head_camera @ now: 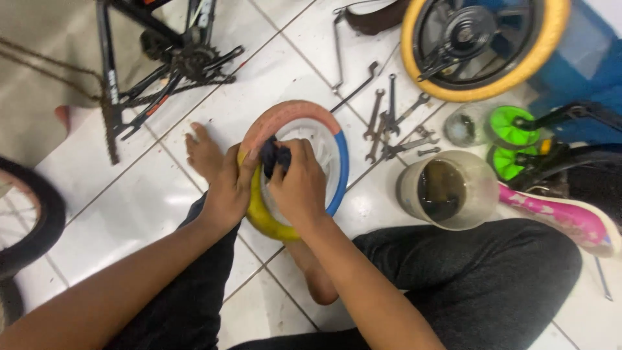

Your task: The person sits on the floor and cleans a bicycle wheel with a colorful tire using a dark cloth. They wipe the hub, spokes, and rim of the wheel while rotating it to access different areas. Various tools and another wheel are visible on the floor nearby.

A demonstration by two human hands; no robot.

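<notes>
1. Down on the white tiled floor (129,194), between your legs, you've got the small wheel (295,170) with its pink, blue and yellow tyre standing propped up near your bare foot (203,152).
2. Your left hand (230,188) is wrapped around the yellow stretch of the tyre, steadying it. Your right hand (299,185) is closed on a dark rag (275,155), pressing it against the rim up near the top of the wheel.
3. Progress-wise, I'd say you're somewhere in the middle of wiping it down. The white rim that shows past your hands looks fairly clean, but that's a guess, not something I can really confirm.
4. What's left is hard to call: your hands cover most of the left and lower part of the wheel, so no idea what shape that section is in.
5. Nearby stuff: a plastic tub of murky liquid (447,189) just to the right, a scatter of spanners (395,123) beyond it, and a yellow-tyred wheel (483,45) further back.
6. Cut off or fuzzy: the bike frame with its crank and chain (175,61) runs out of the top, a black tyre (29,214) is clipped at the left edge, and the green training wheels (512,139) are partly hidden behind dark parts. Can't tell what's in the tub.
</notes>
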